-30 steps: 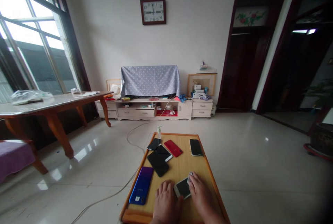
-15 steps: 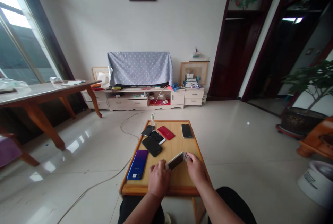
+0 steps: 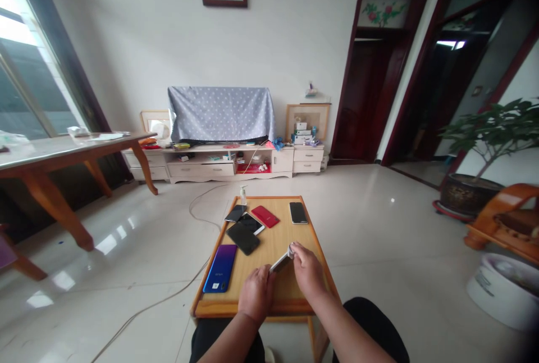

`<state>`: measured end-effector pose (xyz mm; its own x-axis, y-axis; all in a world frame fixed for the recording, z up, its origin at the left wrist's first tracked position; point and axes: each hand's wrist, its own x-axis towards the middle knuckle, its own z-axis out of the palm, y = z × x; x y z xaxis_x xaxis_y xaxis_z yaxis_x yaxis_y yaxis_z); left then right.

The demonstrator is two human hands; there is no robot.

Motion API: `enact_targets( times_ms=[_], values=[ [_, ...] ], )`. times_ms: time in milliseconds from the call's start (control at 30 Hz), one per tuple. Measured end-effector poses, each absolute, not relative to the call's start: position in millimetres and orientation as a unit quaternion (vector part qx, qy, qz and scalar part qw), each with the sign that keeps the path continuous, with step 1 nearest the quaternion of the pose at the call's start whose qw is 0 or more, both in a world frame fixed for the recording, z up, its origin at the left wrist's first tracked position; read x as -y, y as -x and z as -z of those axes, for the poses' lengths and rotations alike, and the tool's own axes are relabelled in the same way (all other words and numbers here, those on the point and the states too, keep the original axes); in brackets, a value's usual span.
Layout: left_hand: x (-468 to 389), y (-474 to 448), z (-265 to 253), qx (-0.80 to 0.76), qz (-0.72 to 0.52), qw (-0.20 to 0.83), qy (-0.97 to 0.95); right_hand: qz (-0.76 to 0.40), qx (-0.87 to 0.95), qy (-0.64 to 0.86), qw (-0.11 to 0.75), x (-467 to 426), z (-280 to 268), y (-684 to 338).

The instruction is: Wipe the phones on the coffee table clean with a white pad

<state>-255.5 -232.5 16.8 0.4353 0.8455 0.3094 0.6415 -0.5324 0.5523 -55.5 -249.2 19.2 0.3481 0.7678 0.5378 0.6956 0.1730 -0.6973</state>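
My left hand (image 3: 256,291) is closed around the near end of a smartphone (image 3: 281,262) with a white edge and a dark face, tilted above the small wooden table. At the phone's far end, my right hand (image 3: 308,268) is closed on a small greyish, cloth-like piece (image 3: 290,250) that touches the phone's edge; its shape is mostly hidden by the fingers. A blue-purple phone (image 3: 220,268) lies to the left of my left hand. Beyond it are a black phone (image 3: 243,238), a white-edged phone (image 3: 254,224), a dark phone (image 3: 234,213) and a red phone (image 3: 265,217).
Another phone (image 3: 298,213) lies at the table's far right. A pump bottle (image 3: 243,195) stands at the far left corner of the wooden table (image 3: 278,307), which has a raised rim. A cable (image 3: 162,298) runs over the floor on the left. A white bucket (image 3: 501,290) stands at right.
The held phone has turned, showing its white edge more and its face less. My right hand has closed in over its far end with the greyish piece. The whole view has shifted slightly.
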Motion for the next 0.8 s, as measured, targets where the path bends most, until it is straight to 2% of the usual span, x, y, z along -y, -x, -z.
enact_targets(
  times_ms=[367, 600, 800],
  values=[
    [230.7, 262.6, -18.1, -0.454, -0.293, 0.215, -0.813, 0.038, 0.728, 0.58, 0.363, 273.5, -23.3, 127.9],
    [234.6, 266.1, -20.2, -0.461, -0.305, 0.21, -0.806, 0.053, 0.679, 0.644, 0.347, 251.5, -41.8, 87.7],
    [230.5, 267.6, -16.1, -0.442, -0.313, 0.227, -0.809, 0.044, 0.722, 0.602, 0.338, 272.6, -34.8, 131.6]
  ],
)
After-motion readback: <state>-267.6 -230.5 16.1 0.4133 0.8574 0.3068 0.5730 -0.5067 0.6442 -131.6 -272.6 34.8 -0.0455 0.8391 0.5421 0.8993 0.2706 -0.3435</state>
